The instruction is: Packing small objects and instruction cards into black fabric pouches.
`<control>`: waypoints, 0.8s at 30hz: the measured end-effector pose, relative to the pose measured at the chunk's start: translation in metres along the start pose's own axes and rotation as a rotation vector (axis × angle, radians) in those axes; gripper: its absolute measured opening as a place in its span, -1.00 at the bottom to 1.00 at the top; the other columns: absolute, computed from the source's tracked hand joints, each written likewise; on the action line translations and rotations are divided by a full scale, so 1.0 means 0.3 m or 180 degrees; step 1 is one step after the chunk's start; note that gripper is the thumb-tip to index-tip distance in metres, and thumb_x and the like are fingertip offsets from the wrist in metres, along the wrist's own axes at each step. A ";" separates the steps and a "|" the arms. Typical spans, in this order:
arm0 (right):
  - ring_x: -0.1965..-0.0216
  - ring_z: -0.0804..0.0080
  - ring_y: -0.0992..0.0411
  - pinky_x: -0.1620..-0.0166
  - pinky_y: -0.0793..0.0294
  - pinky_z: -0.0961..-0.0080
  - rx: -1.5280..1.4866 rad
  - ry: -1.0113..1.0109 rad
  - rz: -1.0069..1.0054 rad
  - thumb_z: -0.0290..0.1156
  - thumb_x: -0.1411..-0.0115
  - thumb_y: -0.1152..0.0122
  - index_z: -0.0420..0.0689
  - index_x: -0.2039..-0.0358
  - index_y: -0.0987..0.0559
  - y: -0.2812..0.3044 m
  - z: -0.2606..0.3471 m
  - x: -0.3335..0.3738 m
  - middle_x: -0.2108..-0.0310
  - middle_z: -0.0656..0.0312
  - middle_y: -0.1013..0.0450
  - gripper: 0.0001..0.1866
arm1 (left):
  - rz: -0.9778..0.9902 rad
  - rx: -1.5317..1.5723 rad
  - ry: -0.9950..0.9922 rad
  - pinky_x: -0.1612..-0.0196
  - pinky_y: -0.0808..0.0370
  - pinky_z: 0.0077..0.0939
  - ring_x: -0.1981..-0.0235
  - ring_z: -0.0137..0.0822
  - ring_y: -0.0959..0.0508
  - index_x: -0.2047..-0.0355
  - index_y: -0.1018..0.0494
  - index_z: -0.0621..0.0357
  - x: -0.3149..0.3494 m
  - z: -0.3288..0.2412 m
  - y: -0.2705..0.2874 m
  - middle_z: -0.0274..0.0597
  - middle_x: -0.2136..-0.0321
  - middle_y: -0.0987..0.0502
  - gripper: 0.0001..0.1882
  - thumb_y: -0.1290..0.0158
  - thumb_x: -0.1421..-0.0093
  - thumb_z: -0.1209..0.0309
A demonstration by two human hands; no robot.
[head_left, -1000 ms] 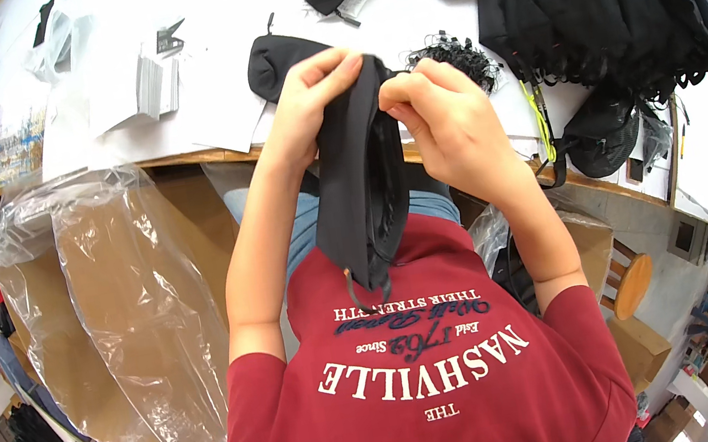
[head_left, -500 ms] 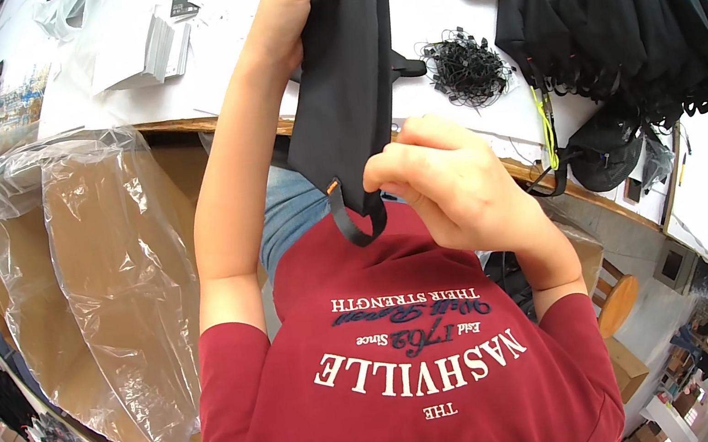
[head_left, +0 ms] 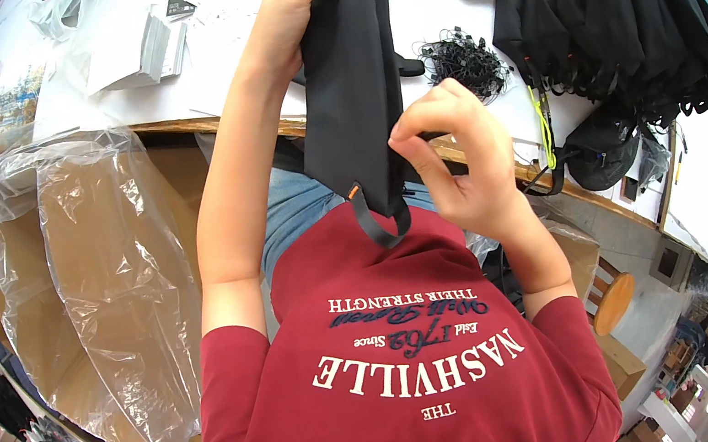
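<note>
A long, flat black fabric pouch (head_left: 348, 97) hangs in front of me, its lower end over my lap. At that end are a black strap loop (head_left: 376, 227) and a small orange tag. My left hand (head_left: 305, 2) is closed on the pouch's upper end, thumb on the face toward me. Along the pouch's right edge, my right hand (head_left: 468, 152) is closed in a pinch, thumb and forefinger together. Whatever sits between those fingertips is too small to make out.
On the white table lie a heap of small black cords (head_left: 463, 63), a row of black fabric pouches (head_left: 596, 21) and a stack of white cards (head_left: 137, 52). A large cardboard box (head_left: 20, 274) lined with clear plastic stands at left. A wooden stool (head_left: 612, 303) is at right.
My right hand has moved up along the pouch's edge and slightly right. The pouch's lower end has swung a little right. My left hand keeps its hold.
</note>
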State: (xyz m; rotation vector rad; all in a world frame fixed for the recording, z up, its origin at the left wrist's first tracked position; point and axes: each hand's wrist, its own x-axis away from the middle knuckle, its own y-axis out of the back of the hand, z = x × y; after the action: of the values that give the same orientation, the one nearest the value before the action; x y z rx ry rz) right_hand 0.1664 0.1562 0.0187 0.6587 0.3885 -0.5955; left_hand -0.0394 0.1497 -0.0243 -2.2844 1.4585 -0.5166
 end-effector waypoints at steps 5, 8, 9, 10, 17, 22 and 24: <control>0.50 0.30 -0.34 0.41 -0.33 0.47 0.0222 0.0460 -0.0264 -0.71 0.02 -0.22 -0.14 0.33 -0.47 -0.017 -0.021 -0.001 0.52 0.25 -0.42 -0.76 | 0.0381 -0.0034 0.0007 0.40 -0.44 -0.71 0.47 -0.54 -0.53 0.25 -0.53 0.21 -0.020 0.038 0.034 -0.33 0.46 -0.57 -0.73 -0.09 -0.23 0.24; 0.50 0.31 -0.34 0.41 -0.33 0.47 0.0100 0.0416 -0.0464 -0.67 -0.01 -0.23 -0.14 0.33 -0.47 -0.020 -0.025 -0.002 0.53 0.24 -0.42 -0.79 | 0.0615 -0.0344 -0.0098 0.44 -0.42 -0.80 0.51 -0.64 -0.52 0.30 -0.57 0.17 -0.012 0.032 0.010 -0.43 0.49 -0.57 -0.75 -0.11 -0.22 0.23; 0.51 0.33 -0.33 0.41 -0.33 0.47 0.0064 0.0438 -0.0415 -0.64 -0.03 -0.24 -0.14 0.30 -0.47 -0.019 -0.026 -0.008 0.50 0.24 -0.42 -0.78 | 0.0668 -0.0418 -0.0056 0.44 -0.43 -0.81 0.50 -0.65 -0.52 0.30 -0.57 0.17 -0.011 0.030 0.008 -0.43 0.50 -0.57 -0.75 -0.11 -0.22 0.23; 0.51 0.33 -0.33 0.41 -0.33 0.47 0.0062 0.0443 -0.0408 -0.64 -0.03 -0.24 -0.14 0.30 -0.47 -0.019 -0.021 -0.012 0.50 0.24 -0.42 -0.78 | 0.0662 -0.0415 -0.0063 0.44 -0.43 -0.81 0.50 -0.65 -0.52 0.30 -0.57 0.17 -0.011 0.037 0.016 -0.43 0.50 -0.57 -0.75 -0.11 -0.22 0.23; 0.35 0.42 -0.48 0.34 -0.45 0.56 -0.0535 -0.1196 0.0260 -0.43 -0.06 -0.35 -0.18 0.11 -0.41 -0.039 -0.007 0.054 0.36 0.17 -0.43 -0.60 | 0.0113 -0.0278 -0.0447 0.32 -0.45 -0.72 0.41 -0.58 -0.54 0.23 -0.57 0.16 -0.007 0.053 0.052 -0.33 0.42 -0.59 -0.74 -0.07 -0.25 0.23; 0.31 0.48 -0.48 0.24 -0.50 0.59 -0.0821 -0.1357 -0.0070 -0.51 -0.09 -0.31 -0.22 0.13 -0.40 -0.072 -0.023 0.075 0.29 0.19 -0.43 -0.64 | -0.0047 -0.0225 -0.1435 -0.13 -0.26 -0.51 -0.02 -0.37 -0.44 -0.09 -0.32 0.26 -0.003 0.048 0.135 -0.14 0.03 -0.48 -0.54 0.05 -0.31 0.18; 0.29 0.51 -0.47 0.21 -0.51 0.60 -0.0965 -0.1362 -0.0358 -0.54 -0.10 -0.30 -0.24 0.14 -0.40 -0.068 -0.031 0.083 0.26 0.21 -0.43 -0.66 | -0.0195 0.0655 -0.0646 -0.13 -0.29 -0.49 -0.03 -0.31 -0.44 -0.12 -0.29 0.25 0.044 0.077 0.204 -0.10 -0.05 -0.42 -0.52 0.05 -0.31 0.18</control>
State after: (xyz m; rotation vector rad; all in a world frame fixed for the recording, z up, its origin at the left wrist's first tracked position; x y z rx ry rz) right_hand 0.1713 0.1396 -0.0100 0.2089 0.1097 -0.7473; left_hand -0.0701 0.1165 -0.0734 -2.1543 1.1851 -0.4175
